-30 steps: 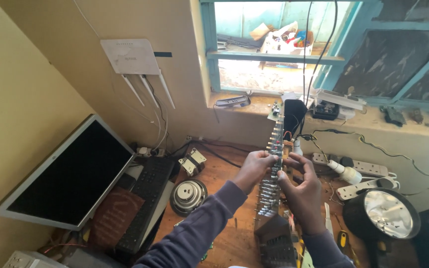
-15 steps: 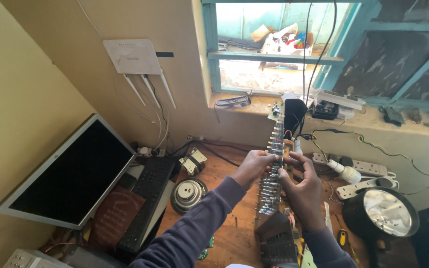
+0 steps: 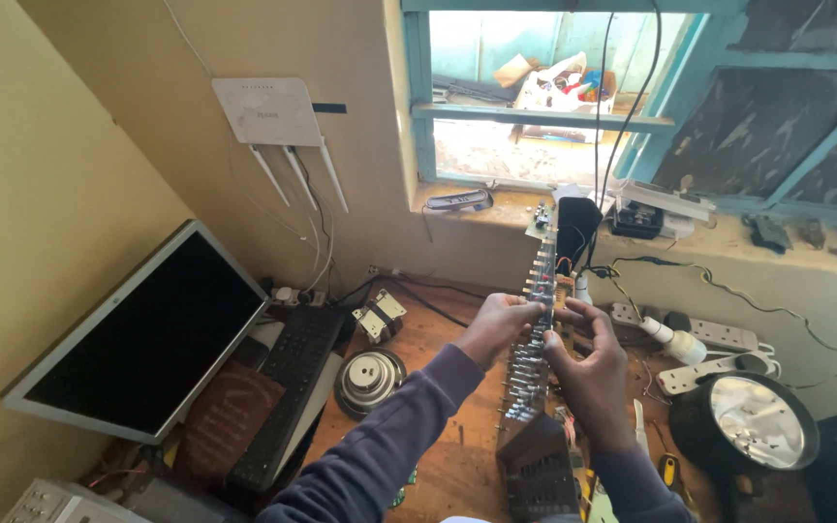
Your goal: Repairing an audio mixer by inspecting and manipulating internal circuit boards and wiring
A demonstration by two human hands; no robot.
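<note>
From my head camera, I hold a long circuit board (image 3: 532, 373) edge-on and upright at the centre of the view, its top pointing to twelve o'clock toward the window (image 3: 544, 97), which puts daylight on its rows of metal parts. My left hand (image 3: 498, 324) is curled shut on the board's edge from nine o'clock and my right hand (image 3: 588, 363) is closed round it from three o'clock, steadying it above the wooden bench (image 3: 448, 387). At eight o'clock a dark monitor (image 3: 142, 339) leans by a keyboard (image 3: 288, 383), and a round lamp (image 3: 758, 421) sits at four o'clock.
</note>
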